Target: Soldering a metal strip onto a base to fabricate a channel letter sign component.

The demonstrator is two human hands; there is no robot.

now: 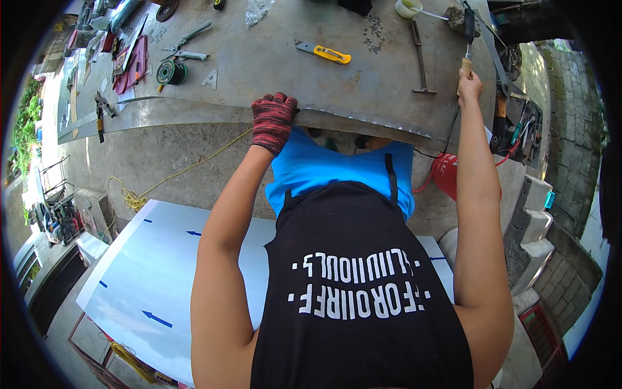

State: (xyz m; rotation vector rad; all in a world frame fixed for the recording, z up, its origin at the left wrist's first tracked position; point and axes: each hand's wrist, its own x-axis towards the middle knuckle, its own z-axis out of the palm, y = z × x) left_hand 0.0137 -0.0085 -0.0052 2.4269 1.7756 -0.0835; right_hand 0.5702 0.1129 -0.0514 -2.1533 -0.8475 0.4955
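Observation:
My left hand (pixel 273 122), in a red-and-black knit glove, has its fingers curled on the front edge of a grey metal sheet (pixel 214 113) on the worktable. My bare right hand (pixel 470 87) grips the wooden handle (pixel 466 63) of a slim tool at the table's right, its far part by a greyish block (pixel 457 21). A long T-shaped metal tool (pixel 418 58) lies left of that hand. A yellow utility knife (pixel 332 54), small metal bits (pixel 374 32) and a pot with pale contents (pixel 405 8) lie farther back.
A wire spool (pixel 170 72), pliers (pixel 103 110) and a pink board (pixel 129 78) lie at left; more tools (pixel 521 123) at right. Around my legs are a white panel with blue arrows (pixel 142 272), yellow cord (pixel 133 198), a red container (pixel 444 175) and concrete steps (pixel 538 233).

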